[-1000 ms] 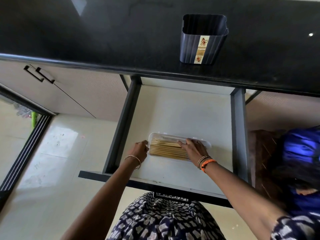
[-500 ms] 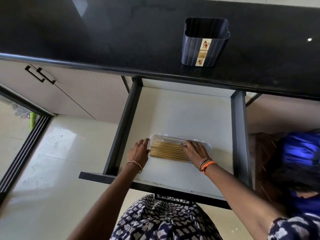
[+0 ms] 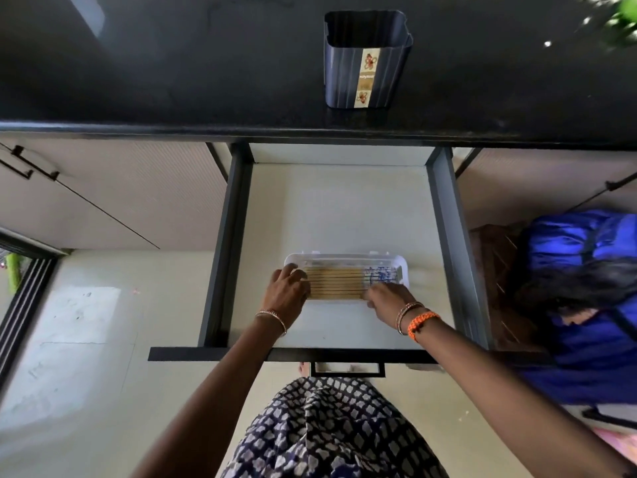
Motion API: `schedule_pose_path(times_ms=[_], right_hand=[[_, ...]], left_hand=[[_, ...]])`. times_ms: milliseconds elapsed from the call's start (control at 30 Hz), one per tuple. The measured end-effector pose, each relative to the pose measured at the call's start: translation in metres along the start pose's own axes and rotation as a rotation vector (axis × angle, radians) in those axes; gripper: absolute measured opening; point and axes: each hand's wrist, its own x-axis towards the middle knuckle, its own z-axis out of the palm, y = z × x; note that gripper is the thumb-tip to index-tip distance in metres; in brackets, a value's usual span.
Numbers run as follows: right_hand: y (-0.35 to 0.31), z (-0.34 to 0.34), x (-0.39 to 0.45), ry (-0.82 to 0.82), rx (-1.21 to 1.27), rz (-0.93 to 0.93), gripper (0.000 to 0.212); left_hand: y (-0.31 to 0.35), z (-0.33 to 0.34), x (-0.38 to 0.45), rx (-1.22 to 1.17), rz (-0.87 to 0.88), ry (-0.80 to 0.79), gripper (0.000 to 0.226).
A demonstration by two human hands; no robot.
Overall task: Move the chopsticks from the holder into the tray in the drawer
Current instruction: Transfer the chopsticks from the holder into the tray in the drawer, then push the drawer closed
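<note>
Both hands are resting at the ends of a chopstick-filled tray in an open drawer.

The chopsticks (image 3: 336, 283) are lying side by side, running left to right, inside the white tray (image 3: 404, 270), which is sitting on the pale floor of the pulled-out drawer (image 3: 339, 215), toward its near edge. The left hand (image 3: 287, 292) is lying over the tray's left end, its fingers (image 3: 297, 274) loosely bent and touching the chopstick ends rather than gripping them. The right hand (image 3: 386, 300) is sitting at the tray's near right corner with fingers curled down onto the chopsticks; whether they are pinching any I cannot tell. The dark ribbed holder (image 3: 366, 60) is standing upright on the black bench (image 3: 172, 70), far beyond the drawer, well apart from both hands.
</note>
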Motion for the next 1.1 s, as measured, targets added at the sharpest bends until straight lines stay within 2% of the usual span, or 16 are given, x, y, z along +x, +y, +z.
schedule_pose_path(times_ms=[67, 200, 267, 333, 400, 467, 500, 567, 633, 700, 767, 933, 1033, 1100], right_hand=[[-0.004, 0.000, -0.002, 0.000, -0.008, 0.022, 0.019], [-0.008, 0.007, -0.008, -0.002, 0.008, 0.041, 0.020], [-0.010, 0.005, -0.015, 0.057, 0.097, 0.069, 0.022], [-0.014, -0.003, -0.030, 0.238, 0.231, 0.118, 0.026], [-0.023, -0.008, -0.054, 0.515, 0.375, 0.147, 0.027], [-0.036, 0.000, -0.093, 0.760, 0.433, 0.098, 0.023], [-0.043, 0.011, -0.112, 0.825, 0.434, 0.066, 0.022], [-0.057, 0.043, -0.143, 0.801, 0.404, 0.014, 0.022], [-0.065, 0.082, -0.155, 0.651, 0.352, -0.004, 0.025], [-0.068, 0.109, -0.149, 0.483, 0.288, -0.033, 0.032], [-0.070, 0.117, -0.134, 0.384, 0.175, -0.065, 0.034], [-0.086, 0.109, -0.118, 0.396, 0.112, -0.002, 0.029], [-0.089, 0.103, -0.112, 0.324, 0.083, 0.087, 0.026], [-0.093, 0.103, -0.112, 0.364, 0.031, 0.084, 0.013]], left_hand=[[0.003, 0.001, -0.004, -0.017, -0.010, 0.011, 0.010], [0.008, 0.002, -0.011, -0.023, -0.059, -0.068, 0.018], [0.012, -0.007, -0.012, -0.118, -0.119, 0.018, 0.016], [0.023, -0.024, -0.016, -0.232, -0.143, 0.177, 0.015], [0.042, -0.041, -0.029, -0.292, -0.099, 0.331, 0.015], [0.069, -0.047, -0.057, -0.368, -0.056, 0.399, 0.016], [0.082, -0.044, -0.075, -0.398, -0.018, 0.386, 0.018], [0.103, -0.025, -0.112, -0.376, 0.106, 0.303, 0.024], [0.110, -0.001, -0.138, -0.266, 0.214, 0.268, 0.026], [0.111, 0.011, -0.145, -0.247, 0.210, 0.248, 0.027], [0.113, 0.013, -0.143, -0.222, 0.192, 0.195, 0.026], [0.098, 0.044, -0.139, -0.079, 0.021, -0.169, 0.032], [0.093, 0.051, -0.131, -0.111, -0.036, -0.167, 0.027], [0.098, 0.051, -0.123, -0.092, -0.028, -0.175, 0.024]])
